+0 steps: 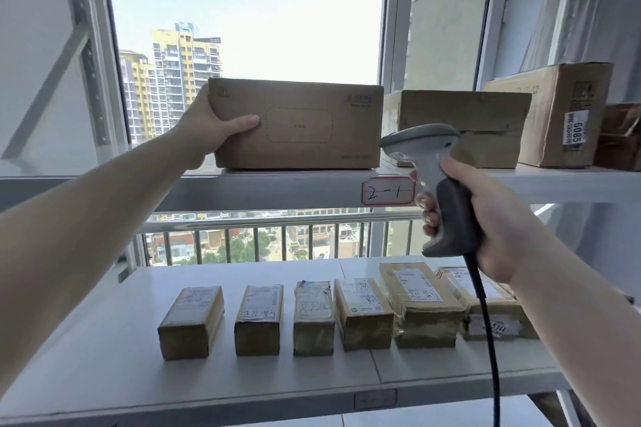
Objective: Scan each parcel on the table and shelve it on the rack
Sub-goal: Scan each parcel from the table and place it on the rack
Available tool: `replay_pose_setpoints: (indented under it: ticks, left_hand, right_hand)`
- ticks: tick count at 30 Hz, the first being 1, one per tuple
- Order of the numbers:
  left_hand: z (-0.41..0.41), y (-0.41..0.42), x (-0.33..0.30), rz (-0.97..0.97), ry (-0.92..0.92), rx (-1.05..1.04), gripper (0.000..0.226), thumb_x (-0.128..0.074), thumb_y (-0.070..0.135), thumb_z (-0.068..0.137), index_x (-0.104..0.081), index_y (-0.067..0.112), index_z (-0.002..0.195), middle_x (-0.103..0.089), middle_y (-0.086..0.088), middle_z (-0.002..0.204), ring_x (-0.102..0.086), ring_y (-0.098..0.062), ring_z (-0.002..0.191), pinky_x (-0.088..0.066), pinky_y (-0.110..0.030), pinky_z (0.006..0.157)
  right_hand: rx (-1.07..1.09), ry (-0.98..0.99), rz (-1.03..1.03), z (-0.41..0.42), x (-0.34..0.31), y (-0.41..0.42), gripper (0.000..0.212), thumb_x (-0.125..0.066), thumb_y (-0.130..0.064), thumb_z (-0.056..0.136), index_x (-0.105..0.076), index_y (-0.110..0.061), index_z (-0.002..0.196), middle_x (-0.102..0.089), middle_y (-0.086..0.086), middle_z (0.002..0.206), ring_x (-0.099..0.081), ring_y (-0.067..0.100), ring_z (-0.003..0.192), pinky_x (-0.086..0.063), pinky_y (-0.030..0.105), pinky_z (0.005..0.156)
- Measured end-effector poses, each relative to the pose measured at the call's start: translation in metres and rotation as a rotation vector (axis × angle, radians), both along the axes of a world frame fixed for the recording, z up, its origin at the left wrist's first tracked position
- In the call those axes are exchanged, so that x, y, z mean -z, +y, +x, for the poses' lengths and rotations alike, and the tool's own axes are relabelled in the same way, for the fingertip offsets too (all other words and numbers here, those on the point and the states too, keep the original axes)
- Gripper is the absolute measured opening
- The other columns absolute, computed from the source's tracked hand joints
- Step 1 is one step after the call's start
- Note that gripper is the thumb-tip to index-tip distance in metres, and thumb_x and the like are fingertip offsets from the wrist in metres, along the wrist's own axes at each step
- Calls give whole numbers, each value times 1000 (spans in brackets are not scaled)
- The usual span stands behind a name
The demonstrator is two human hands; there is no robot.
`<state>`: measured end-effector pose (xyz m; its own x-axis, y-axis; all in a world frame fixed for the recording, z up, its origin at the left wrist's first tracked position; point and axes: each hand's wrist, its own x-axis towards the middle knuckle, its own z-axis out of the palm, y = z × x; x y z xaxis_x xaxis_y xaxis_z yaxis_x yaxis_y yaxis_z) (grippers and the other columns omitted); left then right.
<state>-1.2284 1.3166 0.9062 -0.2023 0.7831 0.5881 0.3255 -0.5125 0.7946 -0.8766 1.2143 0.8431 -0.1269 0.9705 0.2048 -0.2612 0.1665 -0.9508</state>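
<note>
Left hand [208, 130] grips box [298, 123] at its 9 o'clock end, on shelf [277, 185] tagged "2-1" [388, 191]. Right hand [485, 218] clenches scanner [438, 184]. At 3 o'clock, carton sticker [575, 130] reads "6085".

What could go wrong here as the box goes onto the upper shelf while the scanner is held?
1. The left hand grips only one end of the box, so it might tip or slide off the shelf.
2. The scanner in the right hand trails a cable that could snag the parcels below.
</note>
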Motion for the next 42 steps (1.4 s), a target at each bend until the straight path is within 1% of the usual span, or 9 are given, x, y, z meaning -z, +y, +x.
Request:
replay_pose_setpoints:
  ticks: [8,11,14,17,22,25,27,38,42]
  left_hand:
    - [8,5,1,2,-8,-57,78,-85,19,76,-44,17,142,-60,-1,131,-59,-20,120,-53,-36,97]
    - [13,2,4,25,22,-177,110,-86,28,74,-15,27,159,-42,-4,151,-46,-23,135,-45,-37,105]
    - [31,-3,9,67,314,-423,134,-87,52,65,10,39,157,6,-12,167,-5,-30,154,-13,-56,121]
    - [58,-1,6,197,684,-593,135,-78,71,61,9,37,158,23,-12,164,22,-34,150,10,-62,117]
    - [84,13,-1,101,825,-701,127,-66,83,62,1,35,158,17,-16,164,25,-38,149,15,-70,109]
    - [82,17,-1,91,786,-703,115,-73,77,62,-19,32,154,-15,-16,156,4,-37,151,8,-71,113]
    - [79,17,-2,106,783,-714,109,-75,74,62,-27,30,149,-24,-14,147,-11,-36,146,4,-70,114]
    - [85,7,1,121,786,-748,107,-71,77,64,-28,27,149,-21,-15,150,-9,-36,147,9,-64,116]
    - [100,-7,2,170,667,-705,91,-67,68,78,-32,22,149,-23,-13,151,-16,-33,145,-3,-55,121]
  right_hand:
    - [11,10,-16,12,2,0,38,-56,-42,95,-59,-10,115,-56,3,65,-49,14,51,-46,29,58]
    - [19,15,-21,16,2,0,38,-56,-42,94,-59,-12,116,-57,2,65,-50,14,52,-46,29,59]
    - [22,13,-24,19,3,3,39,-56,-42,94,-58,-12,119,-57,3,66,-50,13,53,-47,29,58]
    - [18,2,-20,17,4,5,40,-57,-43,94,-59,-11,118,-57,3,67,-50,13,52,-47,28,56]
    - [4,-20,-20,12,5,9,45,-57,-45,93,-60,-8,119,-58,2,66,-51,13,52,-48,26,55]
    - [-9,-28,-25,13,7,11,51,-58,-46,92,-58,-8,125,-59,3,67,-52,13,52,-48,27,54]
    - [-15,-37,-23,14,9,13,52,-58,-46,92,-57,-7,127,-58,3,67,-52,13,52,-49,27,54]
    - [-20,-26,-25,18,9,14,48,-55,-44,95,-58,-7,125,-58,3,66,-52,13,51,-48,27,54]
    - [-34,-9,-21,19,11,11,45,-54,-43,96,-60,-8,122,-58,2,66,-51,13,51,-47,25,53]
